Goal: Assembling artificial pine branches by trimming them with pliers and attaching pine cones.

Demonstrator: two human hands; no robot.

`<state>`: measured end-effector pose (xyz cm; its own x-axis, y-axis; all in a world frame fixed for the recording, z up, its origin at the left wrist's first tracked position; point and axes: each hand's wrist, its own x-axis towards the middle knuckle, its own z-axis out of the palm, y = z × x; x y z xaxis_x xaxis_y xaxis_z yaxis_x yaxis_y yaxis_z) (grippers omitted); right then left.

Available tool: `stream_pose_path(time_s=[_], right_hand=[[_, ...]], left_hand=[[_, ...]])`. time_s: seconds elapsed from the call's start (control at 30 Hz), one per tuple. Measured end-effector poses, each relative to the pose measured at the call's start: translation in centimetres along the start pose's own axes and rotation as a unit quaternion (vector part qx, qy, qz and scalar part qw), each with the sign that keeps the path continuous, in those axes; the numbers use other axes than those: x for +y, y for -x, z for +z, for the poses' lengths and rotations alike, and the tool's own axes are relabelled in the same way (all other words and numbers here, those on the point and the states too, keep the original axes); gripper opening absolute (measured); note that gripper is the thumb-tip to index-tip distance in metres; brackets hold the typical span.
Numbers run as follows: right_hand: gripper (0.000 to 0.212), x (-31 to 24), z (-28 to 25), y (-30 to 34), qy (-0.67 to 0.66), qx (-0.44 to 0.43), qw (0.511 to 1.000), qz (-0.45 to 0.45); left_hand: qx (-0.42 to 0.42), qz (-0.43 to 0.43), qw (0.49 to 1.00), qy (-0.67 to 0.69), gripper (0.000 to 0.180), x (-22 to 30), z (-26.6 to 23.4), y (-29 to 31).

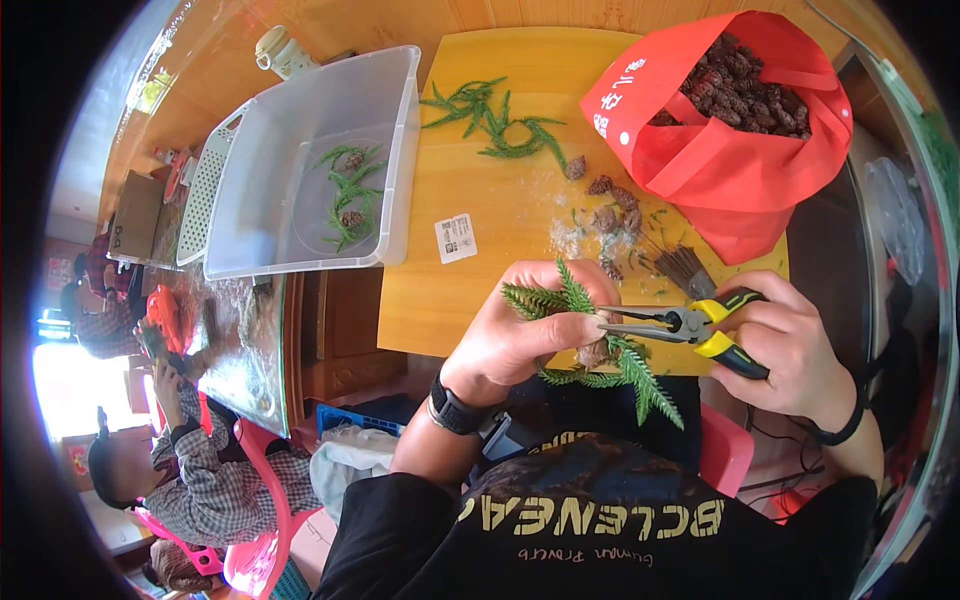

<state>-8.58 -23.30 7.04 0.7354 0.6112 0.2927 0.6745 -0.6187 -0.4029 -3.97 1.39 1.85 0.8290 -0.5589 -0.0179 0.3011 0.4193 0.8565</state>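
Note:
My left hand (535, 335) is closed around a green artificial pine sprig (640, 375), whose needled twigs stick out on both sides of the fingers. A brown pine cone (594, 352) shows at the sprig's middle, partly hidden by my thumb. In my right hand (790, 345) is a pair of long-nose pliers (690, 324) with yellow and black handles. The handles are spread and the jaws stand apart, their tips at my left thumb and the sprig. What lies between the tips is too small to make out.
A red bag (690, 160) full of pine cones stands at the back right. Loose cones (625, 200), a wire bundle (685, 270), green sprigs (500, 125) and a white label (456, 238) lie on the yellow table (430, 310). A clear bin (290, 170) holds finished-looking sprigs. Another person (220, 470) sits at left.

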Motion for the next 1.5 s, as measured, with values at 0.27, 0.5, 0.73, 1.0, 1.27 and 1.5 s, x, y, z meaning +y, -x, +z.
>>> stream_pose_path(time_s=[0.27, 0.5, 0.73, 1.0, 1.27, 1.5], right_hand=[[0.024, 0.6, 0.8, 0.2, -0.016, 0.010, 1.000, -0.011], [0.025, 0.6, 0.5, 0.4, 0.028, 0.003, 0.999, -0.031], [0.025, 0.6, 0.9, 0.8, 0.033, -0.004, 0.999, -0.004], [0.027, 1.6, 0.8, 0.5, -0.037, -0.002, 0.999, -0.012], [0.025, 2.2, 0.9, 0.4, -0.024, -0.012, 0.999, -0.035], [0.025, 2.4, 1.0, 0.4, -0.012, -0.015, 0.998, -0.055]], left_hand=[[-0.054, -0.056, 0.995, 0.060, 0.020, -0.2, -0.3, -0.2], [-0.043, -0.067, 0.996, 0.045, 0.022, -0.3, -0.3, -0.3], [-0.044, -0.063, 0.996, 0.051, 0.025, -0.4, -0.2, -0.4], [-0.052, -0.059, 0.994, 0.079, 0.036, -0.5, -0.7, -0.3], [-0.077, -0.074, 0.990, 0.096, 0.037, -1.0, -0.8, -0.3], [-0.102, -0.071, 0.986, 0.113, 0.035, -1.4, -1.0, -0.5]])
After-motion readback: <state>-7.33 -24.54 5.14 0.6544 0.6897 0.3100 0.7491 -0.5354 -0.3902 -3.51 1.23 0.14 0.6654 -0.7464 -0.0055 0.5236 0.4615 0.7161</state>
